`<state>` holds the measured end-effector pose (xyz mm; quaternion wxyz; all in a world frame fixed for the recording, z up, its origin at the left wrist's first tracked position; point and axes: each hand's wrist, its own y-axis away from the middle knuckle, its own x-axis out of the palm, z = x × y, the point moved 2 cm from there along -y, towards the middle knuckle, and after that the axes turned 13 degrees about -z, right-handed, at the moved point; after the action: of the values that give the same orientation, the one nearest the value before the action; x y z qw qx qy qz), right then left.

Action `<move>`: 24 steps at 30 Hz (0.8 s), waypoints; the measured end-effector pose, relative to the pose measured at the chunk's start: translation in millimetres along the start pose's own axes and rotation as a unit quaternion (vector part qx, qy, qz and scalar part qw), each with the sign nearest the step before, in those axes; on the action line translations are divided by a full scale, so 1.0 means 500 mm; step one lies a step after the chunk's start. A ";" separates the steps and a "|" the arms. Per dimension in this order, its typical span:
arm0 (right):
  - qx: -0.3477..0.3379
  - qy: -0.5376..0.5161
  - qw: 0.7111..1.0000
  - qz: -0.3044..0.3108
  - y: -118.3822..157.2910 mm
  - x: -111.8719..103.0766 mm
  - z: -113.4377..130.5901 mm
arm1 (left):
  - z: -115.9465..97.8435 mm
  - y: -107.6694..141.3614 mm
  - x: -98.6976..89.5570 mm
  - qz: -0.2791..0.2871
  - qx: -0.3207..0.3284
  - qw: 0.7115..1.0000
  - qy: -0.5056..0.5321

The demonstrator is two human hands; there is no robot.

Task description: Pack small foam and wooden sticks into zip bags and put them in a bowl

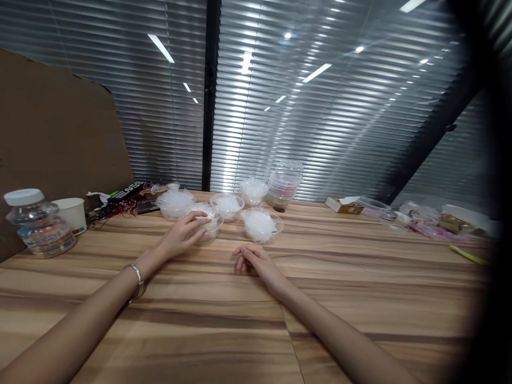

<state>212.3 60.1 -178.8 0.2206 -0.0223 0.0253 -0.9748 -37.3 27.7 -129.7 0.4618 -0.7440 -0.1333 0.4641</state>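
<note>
My left hand (184,233) reaches forward and its fingers rest on the rim of a clear plastic bowl (210,226) holding white material. A bracelet sits on that wrist. My right hand (254,260) lies on the wooden table (360,288) with fingers curled, holding nothing, just in front of another clear bowl (262,224) of white material. More such bowls (228,206) stand behind in a cluster, with a larger one (175,203) at the left.
A stack of clear cups (284,185) stands at the back. At the left are a lidded plastic jar (38,224), a paper cup (72,214), a remote (125,191) and a cardboard sheet (56,128). Small boxes and packets (424,221) lie at the right.
</note>
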 end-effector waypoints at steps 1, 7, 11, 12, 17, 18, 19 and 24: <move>0.001 -0.001 1.000 0.000 0.000 0.000 0.001 | 0.000 -0.005 -0.004 -0.027 -0.017 0.999 0.012; -0.003 0.003 1.000 0.001 0.001 0.001 0.004 | 0.040 -0.006 -0.031 -0.183 -0.131 0.974 0.000; 0.011 0.016 1.000 -0.007 0.004 0.004 0.009 | 0.072 0.013 -0.018 -0.128 -0.158 0.979 0.019; 0.014 0.019 1.000 -0.010 0.005 0.005 0.011 | 0.076 0.017 -0.014 -0.118 -0.168 0.978 0.027; 0.016 0.026 0.999 -0.014 0.004 0.007 0.010 | 0.074 0.021 -0.008 -0.135 -0.209 0.968 0.043; 0.016 0.026 0.999 -0.013 0.003 0.006 0.009 | 0.072 0.018 -0.011 -0.141 -0.207 0.967 0.042; 0.016 0.027 0.999 -0.012 0.001 0.006 0.007 | 0.070 0.014 -0.013 -0.149 -0.202 0.967 0.040; 0.011 0.021 1.000 -0.004 -0.004 0.003 -0.002 | 0.058 -0.007 -0.021 -0.196 -0.179 0.963 0.049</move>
<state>210.0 61.3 -179.8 0.2168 0.0002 0.0187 -0.9760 -65.8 39.2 -125.2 0.4093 -0.7958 -0.3340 0.2960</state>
